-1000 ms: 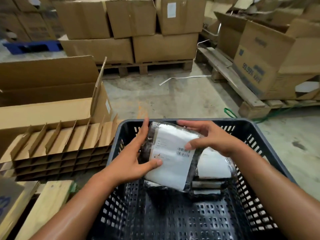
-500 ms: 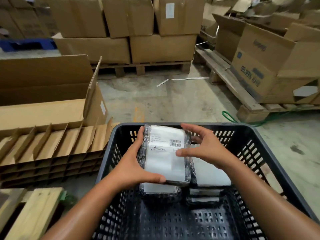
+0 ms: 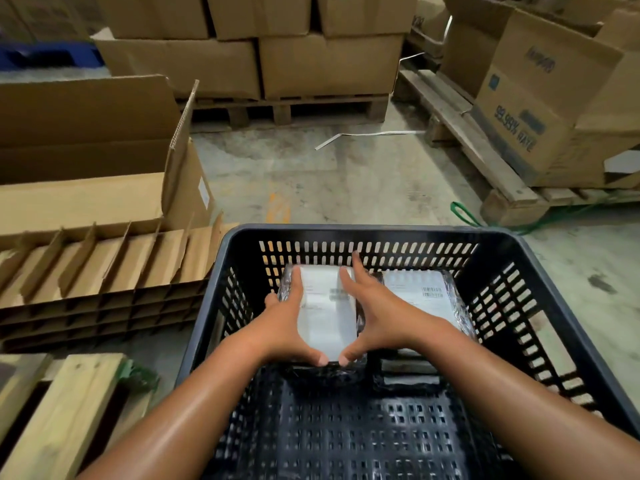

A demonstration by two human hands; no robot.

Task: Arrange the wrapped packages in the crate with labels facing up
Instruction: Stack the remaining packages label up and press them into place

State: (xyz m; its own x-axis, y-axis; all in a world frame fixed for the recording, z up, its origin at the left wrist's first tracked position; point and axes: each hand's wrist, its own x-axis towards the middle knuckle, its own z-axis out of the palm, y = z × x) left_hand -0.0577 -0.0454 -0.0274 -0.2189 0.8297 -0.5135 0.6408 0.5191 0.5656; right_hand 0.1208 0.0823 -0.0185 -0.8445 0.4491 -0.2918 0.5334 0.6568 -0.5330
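Note:
A black perforated plastic crate (image 3: 374,233) fills the lower middle of the head view. Inside it, at the far left, a plastic-wrapped package (image 3: 325,313) lies flat with its white label up, on top of another package. My left hand (image 3: 287,327) grips its left edge and my right hand (image 3: 374,320) grips its right edge, thumbs meeting at the near edge. To its right a second stack of wrapped packages (image 3: 422,296) shows a white label with a barcode on top. The near half of the crate floor is bare.
Stacked cardboard dividers (image 3: 104,271) and an open cardboard box (image 3: 90,161) sit left of the crate. Wooden planks (image 3: 62,410) lie at lower left. Pallets with cardboard boxes (image 3: 294,60) stand behind and a printed carton (image 3: 540,109) on a pallet to the right. A green strap (image 3: 464,213) lies on the concrete floor.
Both hands have lowered the package from above the crate rim down onto the left stack inside, turning it flat and square to the crate wall. The camera has tilted down.

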